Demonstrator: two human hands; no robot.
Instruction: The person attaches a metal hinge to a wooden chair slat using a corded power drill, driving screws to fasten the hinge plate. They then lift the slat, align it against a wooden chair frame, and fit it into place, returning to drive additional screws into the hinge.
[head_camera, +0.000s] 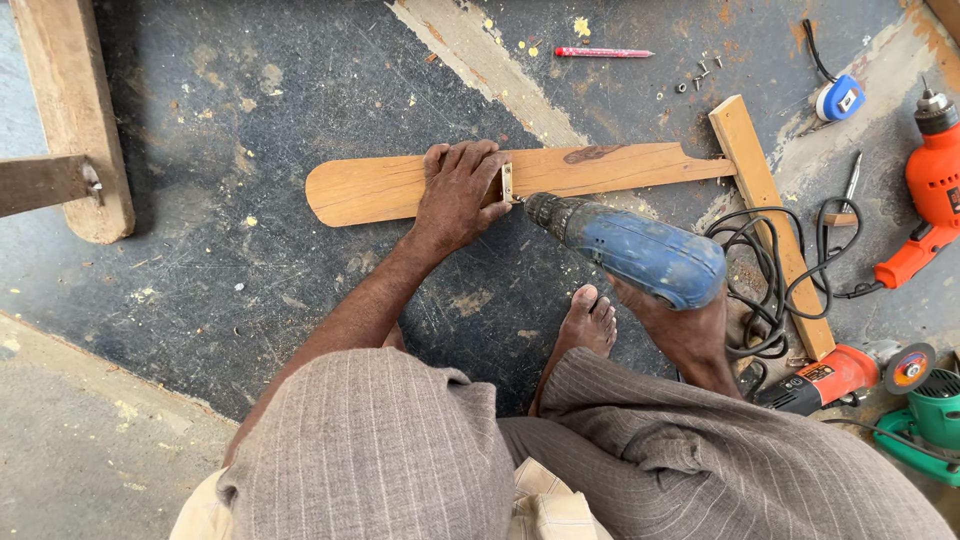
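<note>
A long rounded wooden board (380, 188) lies on the dark floor. My left hand (458, 192) presses flat on its middle, fingers beside a small metal bracket (507, 183) standing on the board's near edge. My right hand (682, 322) grips a blue power drill (628, 247), whose tip points left at the bracket. The hand is mostly hidden behind the drill body. My bare foot (588, 322) rests on the floor just below the drill.
A straight wooden strip (768, 205) crosses the board's right end. To the right lie an orange drill (925, 190), an orange angle grinder (850, 372), a green tool (930, 425), coiled black cable (760, 270), a tape measure (840, 98). Loose screws (700, 75), a red pencil (603, 52). Wooden frame (70, 120) at left.
</note>
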